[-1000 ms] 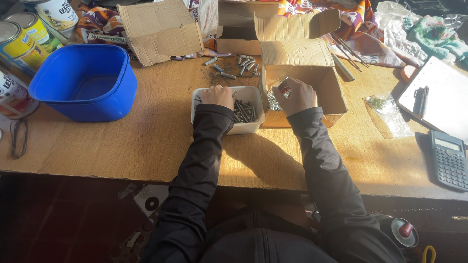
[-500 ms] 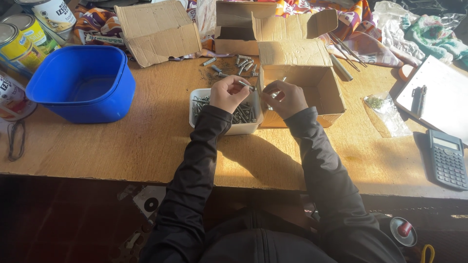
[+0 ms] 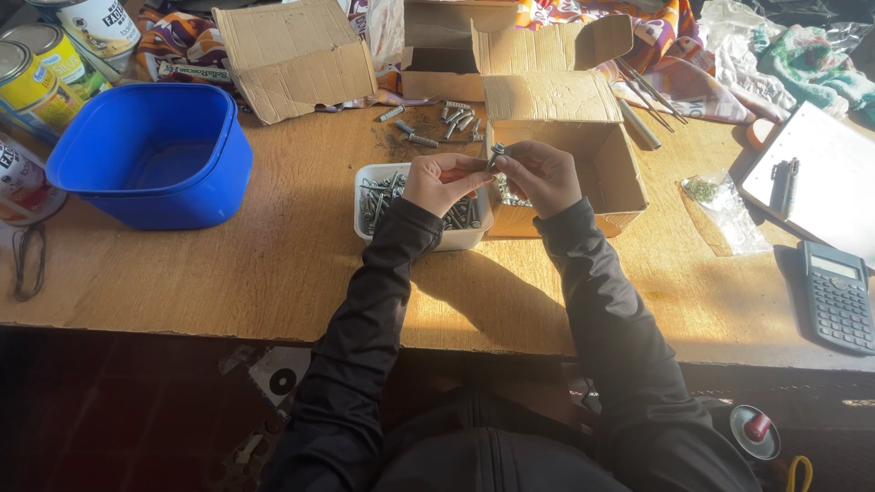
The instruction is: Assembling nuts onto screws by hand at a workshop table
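Blue tub (image 3: 150, 155) hasn't budged. Left hand (image 3: 442, 182) has lifted off the white tray (image 3: 415, 239) of screws since a second ago, fingers pinched on a small bolt (image 3: 495, 154). Right hand (image 3: 540, 175) has left the cardboard box (image 3: 583, 150), pinching the same bolt.

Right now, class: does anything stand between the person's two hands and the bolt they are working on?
Nothing visible does. The left hand and right hand both already pinch the small bolt, raised above the white tray of bolts.
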